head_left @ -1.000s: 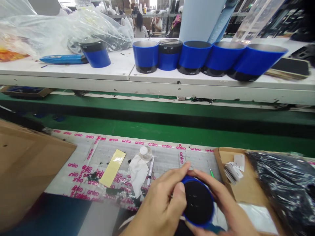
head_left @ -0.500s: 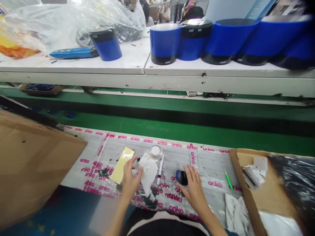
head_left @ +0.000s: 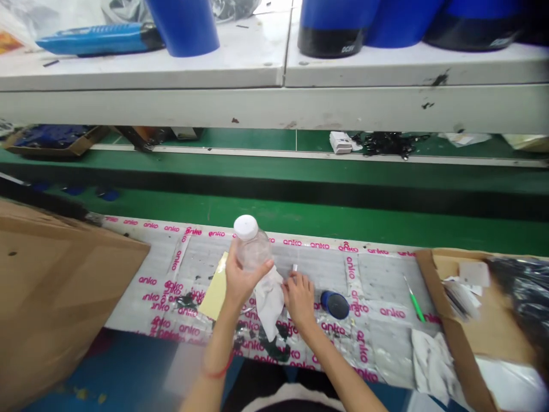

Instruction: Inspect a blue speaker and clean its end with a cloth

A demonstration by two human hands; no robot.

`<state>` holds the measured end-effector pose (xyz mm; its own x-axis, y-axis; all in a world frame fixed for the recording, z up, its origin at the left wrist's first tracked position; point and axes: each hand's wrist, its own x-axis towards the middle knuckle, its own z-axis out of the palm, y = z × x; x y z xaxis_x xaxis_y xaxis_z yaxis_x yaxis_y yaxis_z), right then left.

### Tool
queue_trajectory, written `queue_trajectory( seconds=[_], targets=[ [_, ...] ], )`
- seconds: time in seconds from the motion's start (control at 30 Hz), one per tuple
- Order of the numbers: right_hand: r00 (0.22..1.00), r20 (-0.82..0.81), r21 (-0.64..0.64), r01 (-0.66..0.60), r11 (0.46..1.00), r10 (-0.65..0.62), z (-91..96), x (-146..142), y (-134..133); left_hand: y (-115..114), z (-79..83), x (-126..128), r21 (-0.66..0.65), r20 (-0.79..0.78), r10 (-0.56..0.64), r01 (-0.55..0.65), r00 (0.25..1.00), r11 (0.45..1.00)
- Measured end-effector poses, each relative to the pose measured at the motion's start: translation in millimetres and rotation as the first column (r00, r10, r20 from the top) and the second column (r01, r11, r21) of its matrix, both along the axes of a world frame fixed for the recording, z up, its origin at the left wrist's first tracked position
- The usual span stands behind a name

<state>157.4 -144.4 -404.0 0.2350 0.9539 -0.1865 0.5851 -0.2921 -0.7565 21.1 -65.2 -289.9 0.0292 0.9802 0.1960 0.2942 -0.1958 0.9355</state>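
My left hand holds a small clear bottle with a white cap, lifted off the taped work mat. A white cloth hangs below that hand. My right hand rests on the mat beside the cloth, its fingers at a thin white pen-like tool; whether it grips the tool I cannot tell. A small blue and black round speaker lies on the mat just right of my right hand. A yellow strip lies left of my left hand.
A green-handled tool lies on the mat's right. A cardboard tray with small cards sits at right, a brown box at left. A green conveyor belt runs behind, under a white shelf carrying blue speakers.
My left hand picked up the clear bottle from the mat. My right hand let go of the blue speaker and moved left to the pen-like tool. The view tilted down.
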Motion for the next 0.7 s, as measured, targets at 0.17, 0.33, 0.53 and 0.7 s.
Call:
queue_trajectory(
  seconds=[0.17,0.33,0.53,0.7],
  targets=[
    [0.893,-0.436,-0.109,0.067,0.992,-0.108,12.6,12,-12,-42,13.2,-55,-0.247,-0.273,-0.283,0.218,0.919,0.944],
    [0.560,-0.796,-0.226,0.078,0.971,-0.230,31.7,7,-28,-79,-4.4,-63,-0.544,-0.492,-0.480,0.174,0.726,0.821],
    [0.272,-0.902,-0.325,0.078,0.942,-0.334,42.8,-1,-35,-84,8.6,-59,-0.623,-0.661,-0.559,0.048,0.501,0.780],
    [0.164,-0.906,-0.379,0.099,0.920,-0.390,41.4,0,-37,-82,15.0,-59,-0.628,-0.723,-0.590,0.013,0.359,0.778]
  ],
)
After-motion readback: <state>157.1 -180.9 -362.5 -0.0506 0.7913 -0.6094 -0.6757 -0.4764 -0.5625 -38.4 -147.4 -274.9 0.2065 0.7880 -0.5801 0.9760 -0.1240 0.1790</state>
